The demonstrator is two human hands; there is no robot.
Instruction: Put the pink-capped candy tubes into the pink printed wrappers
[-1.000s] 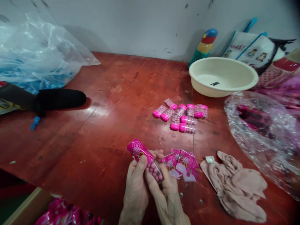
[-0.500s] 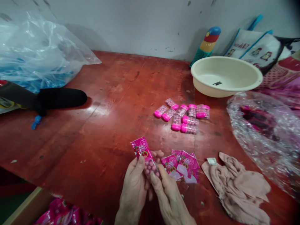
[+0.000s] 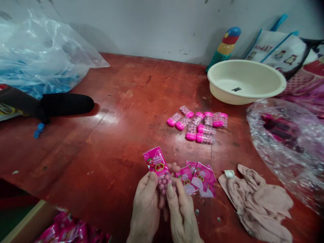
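Your left hand (image 3: 145, 204) grips the bottle (image 3: 164, 184) near the wrapper's lower edge, while your right hand (image 3: 183, 207) grasps its lower part, thumb over the beads. Both hold it tilted above the table (image 3: 121, 131), probably for steadiness, with the printed wrapper (image 3: 155, 160) poking out free beyond your fingers. Loose wrappers (image 3: 202, 177) lie just beside your right hand, seemingly for easy reach; the capped bottles (image 3: 206, 129) sit farther off, perhaps to avoid crowding.

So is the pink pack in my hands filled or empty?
Filled, not empty: pink balls show through the clear lower part of the pack. Its print hides whether it is full to the top.
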